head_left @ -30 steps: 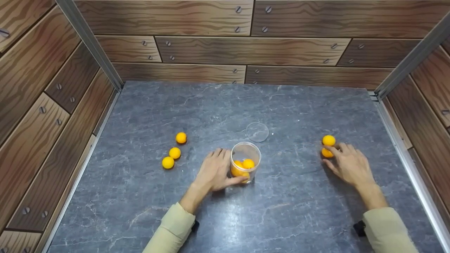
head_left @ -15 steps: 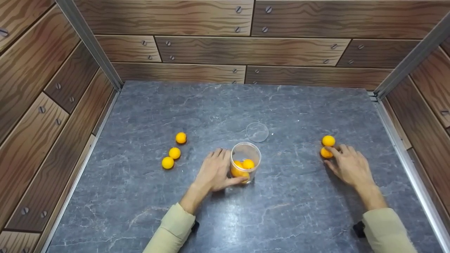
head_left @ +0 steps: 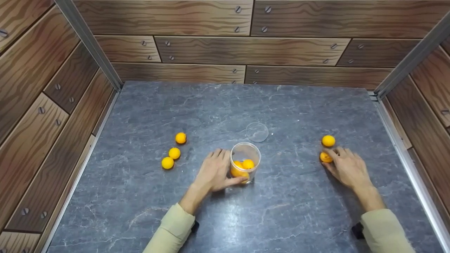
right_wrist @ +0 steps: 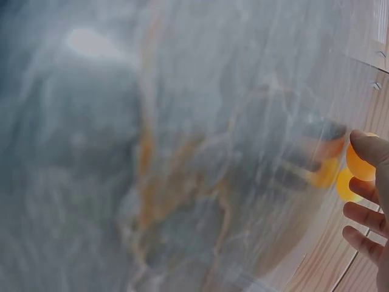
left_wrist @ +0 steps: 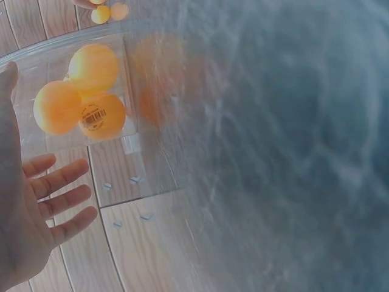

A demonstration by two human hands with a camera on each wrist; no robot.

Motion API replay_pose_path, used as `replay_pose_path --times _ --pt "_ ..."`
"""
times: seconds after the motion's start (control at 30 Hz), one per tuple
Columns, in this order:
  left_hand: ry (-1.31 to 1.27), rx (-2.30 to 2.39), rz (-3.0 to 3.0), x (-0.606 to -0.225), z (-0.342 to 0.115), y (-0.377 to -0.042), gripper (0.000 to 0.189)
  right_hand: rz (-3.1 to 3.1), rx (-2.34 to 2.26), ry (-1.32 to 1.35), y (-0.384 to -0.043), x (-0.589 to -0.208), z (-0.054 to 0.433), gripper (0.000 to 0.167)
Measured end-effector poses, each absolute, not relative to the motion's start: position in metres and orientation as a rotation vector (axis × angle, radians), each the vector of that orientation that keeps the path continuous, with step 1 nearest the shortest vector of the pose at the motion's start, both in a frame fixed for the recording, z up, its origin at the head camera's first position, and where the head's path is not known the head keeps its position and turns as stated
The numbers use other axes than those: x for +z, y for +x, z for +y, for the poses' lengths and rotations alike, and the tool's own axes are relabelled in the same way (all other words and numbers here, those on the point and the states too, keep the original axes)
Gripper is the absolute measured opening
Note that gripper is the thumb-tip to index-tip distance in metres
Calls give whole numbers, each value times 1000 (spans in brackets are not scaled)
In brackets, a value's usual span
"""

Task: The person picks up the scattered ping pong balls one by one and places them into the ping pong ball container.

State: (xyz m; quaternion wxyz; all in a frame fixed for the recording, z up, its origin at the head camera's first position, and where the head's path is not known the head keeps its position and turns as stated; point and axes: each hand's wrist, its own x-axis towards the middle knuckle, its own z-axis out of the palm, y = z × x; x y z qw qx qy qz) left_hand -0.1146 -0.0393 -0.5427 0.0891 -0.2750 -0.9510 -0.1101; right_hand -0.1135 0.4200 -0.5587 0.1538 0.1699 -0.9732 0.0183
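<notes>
My left hand point(head_left: 214, 170) lies beside a clear plastic jar point(head_left: 254, 149), its thumb across the near side. In the left wrist view its fingers point(left_wrist: 64, 181) are straight and spread next to the jar. Orange ping-pong balls point(head_left: 248, 164) sit at the bottom, one with a printed mark point(left_wrist: 103, 115). On the right, my right hand point(head_left: 348, 167) pinches an orange ping-pong ball point(head_left: 325, 157) between thumb and index finger, low over the table; the right wrist view shows this ball point(right_wrist: 360, 163) beside the thumb. Another orange ball point(head_left: 328, 141) lies just beyond it.
Three more orange balls point(head_left: 174, 153) lie in a slanted row left of the jar. A clear round lid point(head_left: 257, 132) rests flat behind the jar. Wood-patterned walls point(head_left: 246, 51) enclose the dark marbled table point(head_left: 281, 218) at the back and sides.
My right hand has drawn the nearer right-hand ball slightly toward me, widening the gap to the ball beyond it. The left hand and jar have stayed put.
</notes>
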Motion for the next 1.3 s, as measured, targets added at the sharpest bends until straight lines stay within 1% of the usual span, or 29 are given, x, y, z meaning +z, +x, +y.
replay_pose_path --times 0.53,0.77,0.97,1.3 --pt "-822 -331 -2827 -542 -40 -114 97 -2696 82 571 -115 -557 406 51" --pt "-820 -340 -2826 -542 -40 -114 97 -2632 130 611 -116 -552 398 53" --pt "-812 -341 -2828 -542 -39 -114 97 -2565 127 675 -117 -548 389 50" --pt "-817 -330 -2825 -542 -40 -114 97 -2567 137 702 -116 -537 371 52"
